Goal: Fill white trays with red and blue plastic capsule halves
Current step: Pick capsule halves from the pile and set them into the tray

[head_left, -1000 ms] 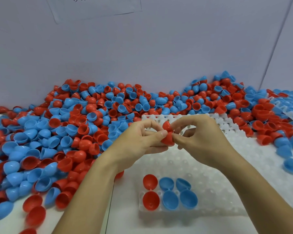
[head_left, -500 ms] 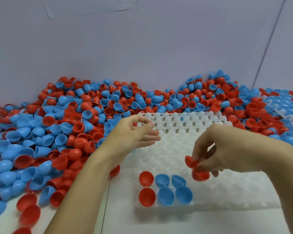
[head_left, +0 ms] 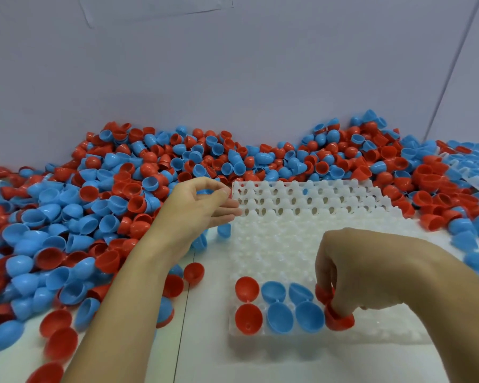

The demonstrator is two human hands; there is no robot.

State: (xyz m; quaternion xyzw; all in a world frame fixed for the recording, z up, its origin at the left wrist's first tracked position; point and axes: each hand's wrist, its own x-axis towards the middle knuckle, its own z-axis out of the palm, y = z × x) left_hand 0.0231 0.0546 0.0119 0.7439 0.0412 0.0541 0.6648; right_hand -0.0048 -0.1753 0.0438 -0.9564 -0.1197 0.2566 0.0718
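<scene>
A white tray [head_left: 302, 239] with many cup sockets lies in front of me. Its near left corner holds two red halves [head_left: 248, 317] and several blue halves [head_left: 280, 317], open side up. My right hand [head_left: 351, 272] pinches a pair of red capsule halves [head_left: 336, 316] and presses them down into the sockets just right of the blue ones. My left hand [head_left: 202, 205] hovers at the tray's far left edge, thumb and forefinger curled, with nothing visible in it.
A deep pile of red and blue halves [head_left: 94, 211] covers the table's left side and runs along the back wall to the right. Loose halves [head_left: 194, 273] lie beside the tray's left edge. Another filled tray [head_left: 476, 172] sits far right.
My right hand has carried the pair of red halves down from mid-air above the tray to the near row of sockets. My left hand let go of them and stayed near the tray's far left.
</scene>
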